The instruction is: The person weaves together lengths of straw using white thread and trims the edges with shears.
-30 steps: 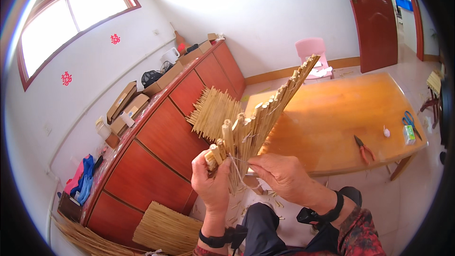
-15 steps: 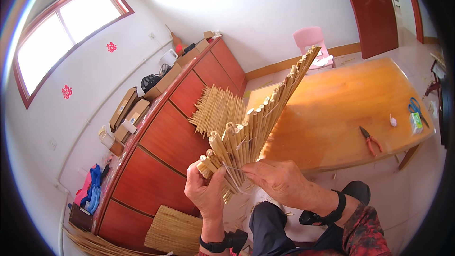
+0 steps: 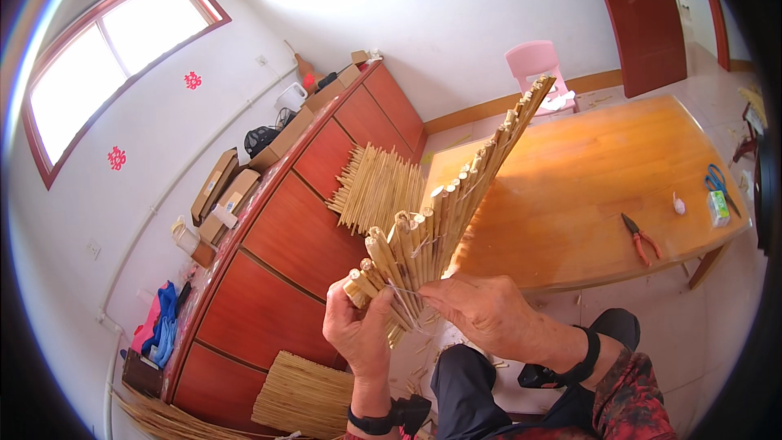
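A mat of dry straw-coloured stalks (image 3: 440,216), bound side by side, slants from my hands up over the table. My left hand (image 3: 358,327) is closed around the mat's near end, thumb pressed on the last stalks. Thin pale string (image 3: 401,288) crosses the stalks and runs to my right hand (image 3: 479,310). The fingers of that hand are pinched together on the string, close against the mat's edge. Its fingertips partly hide the string.
Behind the mat stands a wooden table (image 3: 570,195) with red-handled pliers (image 3: 640,239), blue scissors (image 3: 720,186) and a small green-white box (image 3: 718,209). Red cabinets (image 3: 281,232) line the left, with a stalk bundle (image 3: 379,189) and a finished-looking mat (image 3: 301,395) against them. A pink chair (image 3: 533,65) stands beyond.
Both hands still grip the mat and string in nearly the same pose. The whole scene has shifted slightly in view, and the string's loose loop below the fingers looks different.
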Demonstrator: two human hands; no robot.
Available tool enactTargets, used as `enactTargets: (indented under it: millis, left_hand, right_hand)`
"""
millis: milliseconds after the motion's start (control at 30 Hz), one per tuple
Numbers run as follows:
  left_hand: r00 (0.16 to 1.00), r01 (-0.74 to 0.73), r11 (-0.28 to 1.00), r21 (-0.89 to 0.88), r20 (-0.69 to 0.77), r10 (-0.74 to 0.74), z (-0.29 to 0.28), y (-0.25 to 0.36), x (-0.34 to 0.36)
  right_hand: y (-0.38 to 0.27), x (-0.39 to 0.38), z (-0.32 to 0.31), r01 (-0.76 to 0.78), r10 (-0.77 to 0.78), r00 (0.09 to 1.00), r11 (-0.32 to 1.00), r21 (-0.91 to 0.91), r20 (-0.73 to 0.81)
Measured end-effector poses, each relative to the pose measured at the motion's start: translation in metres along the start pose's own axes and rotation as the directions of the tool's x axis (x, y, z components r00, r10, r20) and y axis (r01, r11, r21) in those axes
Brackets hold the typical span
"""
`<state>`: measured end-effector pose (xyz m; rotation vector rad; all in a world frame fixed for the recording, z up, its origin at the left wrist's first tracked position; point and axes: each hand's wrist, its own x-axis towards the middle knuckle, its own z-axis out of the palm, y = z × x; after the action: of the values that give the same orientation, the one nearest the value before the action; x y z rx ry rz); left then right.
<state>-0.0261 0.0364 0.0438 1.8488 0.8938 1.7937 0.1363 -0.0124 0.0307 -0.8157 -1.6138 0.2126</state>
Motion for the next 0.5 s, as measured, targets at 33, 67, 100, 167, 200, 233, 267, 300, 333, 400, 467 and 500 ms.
enactTargets:
  millis: [33,67,100,167,200,233,267,300,333,400,467,500]
  left_hand:
    - [1.000,0.001,1.000,0.001,-0.002,-0.001,0.000,0.000,0.000]
    - [1.000,-0.010,1.000,0.011,-0.001,0.010,0.000,0.000,-0.001]
    - [1.000,-0.024,1.000,0.020,0.001,0.023,0.000,0.001,-0.001]
    - [1.000,-0.020,1.000,0.023,-0.011,0.020,0.002,0.003,-0.003]
    - [1.000,-0.017,1.000,0.025,-0.023,0.018,0.003,0.003,-0.004]
    - [1.000,-0.016,1.000,0.022,-0.022,0.017,0.004,0.003,-0.005]
    - [0.999,-0.029,0.996,0.080,-0.032,0.032,0.005,0.003,-0.007]
    - [0.998,-0.040,0.990,0.138,-0.043,0.046,0.005,0.002,-0.010]
    - [0.998,-0.034,0.991,0.132,-0.045,0.040,0.008,0.002,-0.014]
    - [0.990,-0.136,0.980,0.149,-0.014,0.139,0.016,0.004,-0.026]
    - [0.969,-0.249,0.932,0.264,0.069,0.239,0.021,0.008,-0.038]
    - [0.962,-0.272,0.930,0.248,0.109,0.252,0.024,0.009,-0.046]
  right_hand:
    - [-0.001,0.000,0.000,-0.013,0.013,1.000,1.000,0.000,-0.013]
    - [-0.001,0.000,0.000,-0.013,0.013,1.000,1.000,0.001,-0.011]
    - [-0.002,0.000,-0.001,-0.018,0.018,1.000,1.000,-0.005,-0.002]
    - [-0.003,-0.001,-0.003,-0.024,0.024,1.000,1.000,-0.013,0.008]
    - [-0.003,-0.001,-0.003,0.004,-0.003,1.000,0.999,-0.035,0.024]
    - [-0.004,-0.002,-0.005,0.031,-0.029,0.999,0.998,-0.057,0.041]
    - [-0.007,-0.004,-0.008,0.030,-0.027,0.999,0.998,-0.060,0.042]
    - [-0.012,-0.005,-0.011,0.011,-0.005,0.997,0.997,-0.076,0.076]
    - [-0.016,-0.007,-0.015,-0.009,0.019,0.994,0.996,-0.094,0.111]
    - [-0.019,-0.017,-0.024,-0.033,0.047,0.990,0.994,-0.100,0.136]
    - [-0.026,-0.031,-0.035,-0.065,0.084,0.981,0.991,-0.114,0.172]
    - [-0.033,-0.040,-0.040,-0.188,0.203,0.964,0.977,-0.103,0.169]
